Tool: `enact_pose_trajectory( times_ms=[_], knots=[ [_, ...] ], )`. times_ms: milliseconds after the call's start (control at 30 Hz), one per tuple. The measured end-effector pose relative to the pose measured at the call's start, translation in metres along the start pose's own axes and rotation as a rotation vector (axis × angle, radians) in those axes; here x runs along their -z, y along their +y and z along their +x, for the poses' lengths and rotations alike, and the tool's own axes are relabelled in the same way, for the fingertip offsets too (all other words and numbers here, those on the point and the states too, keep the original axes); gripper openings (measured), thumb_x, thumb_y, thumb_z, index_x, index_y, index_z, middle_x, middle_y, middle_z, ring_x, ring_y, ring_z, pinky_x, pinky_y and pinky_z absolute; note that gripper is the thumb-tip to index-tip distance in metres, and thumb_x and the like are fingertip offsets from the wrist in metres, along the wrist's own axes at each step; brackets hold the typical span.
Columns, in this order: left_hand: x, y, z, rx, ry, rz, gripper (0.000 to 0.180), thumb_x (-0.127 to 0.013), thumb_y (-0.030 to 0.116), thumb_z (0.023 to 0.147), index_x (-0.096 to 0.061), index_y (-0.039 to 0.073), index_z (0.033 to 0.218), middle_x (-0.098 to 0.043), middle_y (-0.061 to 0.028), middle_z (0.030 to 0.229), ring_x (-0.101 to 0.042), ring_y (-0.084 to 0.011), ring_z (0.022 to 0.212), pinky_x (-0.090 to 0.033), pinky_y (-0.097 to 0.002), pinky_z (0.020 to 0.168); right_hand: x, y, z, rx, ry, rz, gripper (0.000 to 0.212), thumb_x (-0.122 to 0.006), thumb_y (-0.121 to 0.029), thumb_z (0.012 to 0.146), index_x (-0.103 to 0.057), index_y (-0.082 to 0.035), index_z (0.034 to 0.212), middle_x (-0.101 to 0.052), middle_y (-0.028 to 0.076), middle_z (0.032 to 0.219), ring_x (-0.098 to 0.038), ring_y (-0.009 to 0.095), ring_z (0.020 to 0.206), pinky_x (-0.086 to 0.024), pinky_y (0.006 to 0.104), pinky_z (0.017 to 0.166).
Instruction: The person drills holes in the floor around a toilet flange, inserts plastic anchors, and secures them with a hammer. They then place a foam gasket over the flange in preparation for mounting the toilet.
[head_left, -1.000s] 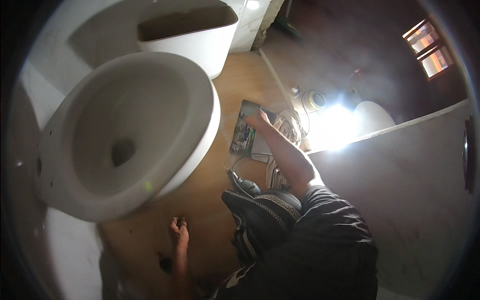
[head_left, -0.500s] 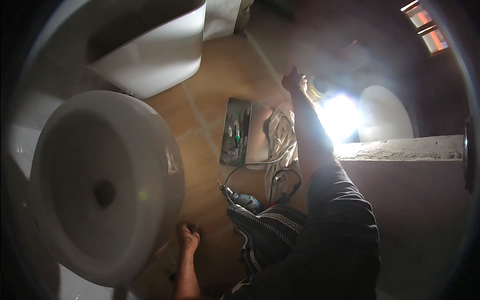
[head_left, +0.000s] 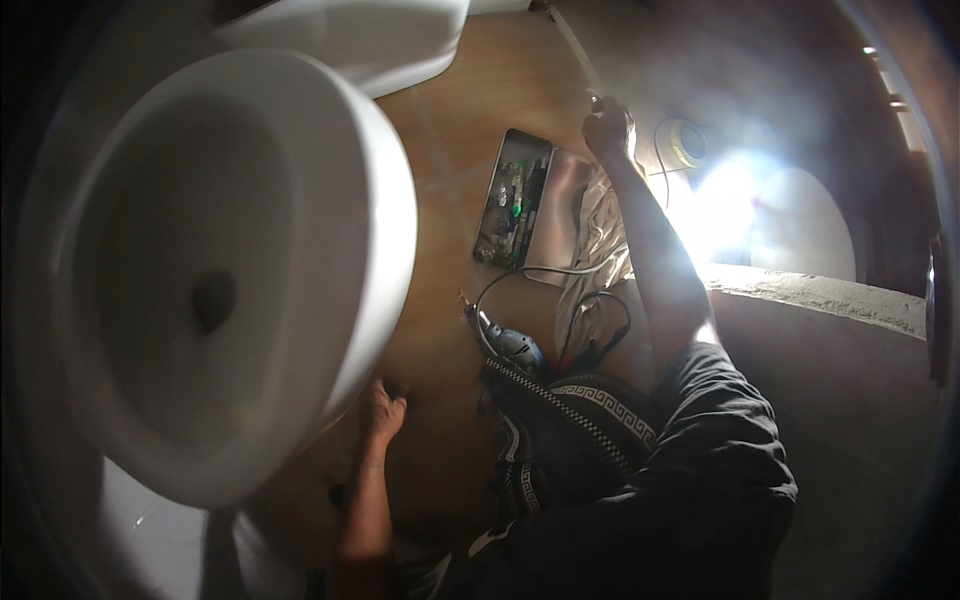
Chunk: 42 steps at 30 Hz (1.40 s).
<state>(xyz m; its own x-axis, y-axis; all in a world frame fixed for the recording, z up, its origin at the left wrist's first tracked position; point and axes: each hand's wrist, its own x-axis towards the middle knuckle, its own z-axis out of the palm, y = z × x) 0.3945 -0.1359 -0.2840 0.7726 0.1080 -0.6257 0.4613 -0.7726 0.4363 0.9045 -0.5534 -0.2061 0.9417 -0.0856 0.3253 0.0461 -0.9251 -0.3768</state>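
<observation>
A large white washbasin (head_left: 385,215) with a dark drain hole fills the left side. My left hand (head_left: 382,412) is beside its lower right edge, fingers curled in shadow and the thumb standing out; whether it grips anything is hidden. My right arm is stretched far forward, and the right hand (head_left: 608,130) is closed above the floor. A small glint shows at its fingertips, too small to name. Just below that hand lies a crumpled beige cloth (head_left: 597,235). Left of the cloth is an open metal case (head_left: 565,205) with small tools and bits inside.
A blue power drill (head_left: 515,345) with a looping cord lies before my patterned dark shorts (head_left: 600,410). A round yellowish roll (head_left: 688,142) sits right of my right hand, near a glaring light (head_left: 725,195). A rough ledge (head_left: 820,295) runs along the right. Another white fixture (head_left: 400,40) stands far left.
My view has shifted, so the case, drill and cloth appear further right and higher. My right hand, earlier with a finger raised, is now more tightly closed. My left hand's thumb now stands out.
</observation>
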Motion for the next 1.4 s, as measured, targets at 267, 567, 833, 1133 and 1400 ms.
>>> enact_pose_trajectory(
  times_ms=[267, 567, 833, 1133, 1400],
  knots=[
    [0.078, 0.138, -0.025, 0.113, -0.179, -1.494, 0.069, -0.058, 0.051, 0.103, -0.042, 0.004, 0.151, -0.055, -0.0188, 0.139, -0.054, -0.0278, 0.129, -0.046, -0.0428, 0.106, 0.09, -0.175, -0.234, 0.24, -0.485, 0.601, 0.018, -0.069, -0.01, 0.086, -0.072, -0.007, 0.103, -0.069, 0.014, 0.091, -0.07, 0.029, 0.082, -0.058, 0.0401, 0.074],
    [0.07, 0.091, -0.08, -0.322, 0.068, -1.435, 0.034, -0.051, 0.03, 0.107, -0.052, 0.01, 0.135, -0.06, -0.0115, 0.132, -0.063, -0.0255, 0.118, -0.056, -0.0409, 0.096, 0.122, -0.252, -0.341, 0.449, -1.201, 0.93, 0.028, -0.07, -0.015, 0.094, -0.068, -0.001, 0.118, -0.071, 0.01, 0.098, -0.071, 0.022, 0.083, -0.058, 0.0319, 0.071],
    [0.102, 0.07, -0.125, -0.148, -0.089, -1.837, 0.039, -0.067, 0.022, 0.098, -0.054, 0.007, 0.131, -0.068, -0.0128, 0.123, -0.071, -0.0267, 0.105, -0.064, -0.0382, 0.079, 0.122, -0.307, -0.323, -0.061, -1.308, 0.933, 0.017, -0.067, -0.014, 0.098, -0.068, 0.0, 0.107, -0.069, 0.004, 0.085, -0.063, 0.008, 0.072, -0.053, 0.0261, 0.063],
    [0.084, 0.057, -0.104, -0.121, 0.008, -1.444, 0.036, -0.071, 0.019, 0.097, -0.058, 0.005, 0.127, -0.07, -0.007, 0.11, -0.071, -0.0167, 0.091, -0.062, -0.0326, 0.077, 0.09, -0.301, -0.313, 0.214, -1.713, 0.683, 0.017, -0.068, -0.013, 0.097, -0.067, 0.003, 0.102, -0.07, 0.006, 0.085, -0.065, 0.012, 0.07, -0.054, 0.0278, 0.064],
    [0.076, 0.062, -0.095, -0.103, -0.197, -1.053, 0.024, -0.07, 0.026, 0.099, -0.07, 0.006, 0.112, -0.067, 0.0, 0.09, -0.058, -0.0081, 0.072, -0.048, -0.0251, 0.063, 0.085, -0.276, -0.333, 0.251, -1.8, 0.456, 0.025, -0.065, -0.021, 0.094, -0.064, 0.004, 0.093, -0.067, 0.011, 0.074, -0.068, 0.018, 0.063, -0.057, 0.033, 0.058]
  ],
)
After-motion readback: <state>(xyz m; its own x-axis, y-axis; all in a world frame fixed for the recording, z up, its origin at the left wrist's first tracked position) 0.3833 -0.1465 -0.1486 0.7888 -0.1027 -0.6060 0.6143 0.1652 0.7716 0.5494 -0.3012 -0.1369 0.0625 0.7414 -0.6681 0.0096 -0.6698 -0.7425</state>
